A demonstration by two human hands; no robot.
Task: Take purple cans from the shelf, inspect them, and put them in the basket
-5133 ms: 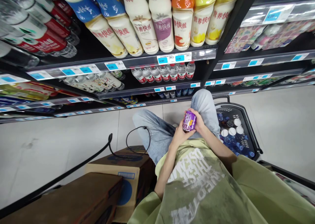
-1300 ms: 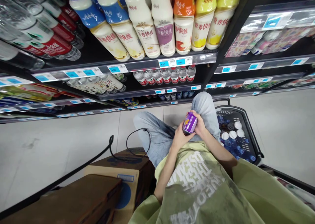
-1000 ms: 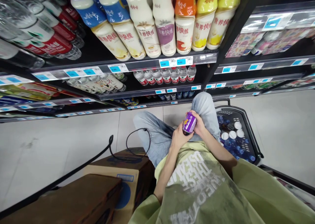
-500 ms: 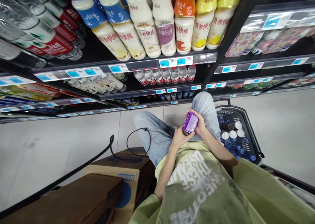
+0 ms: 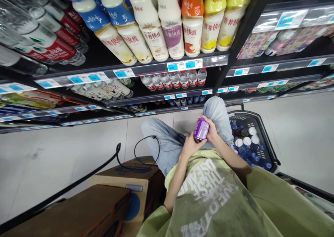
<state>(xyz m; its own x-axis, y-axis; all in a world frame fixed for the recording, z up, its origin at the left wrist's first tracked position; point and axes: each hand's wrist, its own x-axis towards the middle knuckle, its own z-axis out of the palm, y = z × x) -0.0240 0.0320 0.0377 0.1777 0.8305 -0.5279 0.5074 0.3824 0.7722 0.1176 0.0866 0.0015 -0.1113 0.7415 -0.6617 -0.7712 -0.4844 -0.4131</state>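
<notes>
Purple can point(image 5: 201, 129) partly behind fingers point(image 5: 210, 123)

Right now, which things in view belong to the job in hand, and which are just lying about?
In use:
- purple can, tilted
- left hand, holding its lower end
- right hand, holding its side

Not touched by the hands:
- black basket of bottles
- cardboard boxes
- milky drink bottles, shelved
- small red-label bottles, shelf below
</notes>
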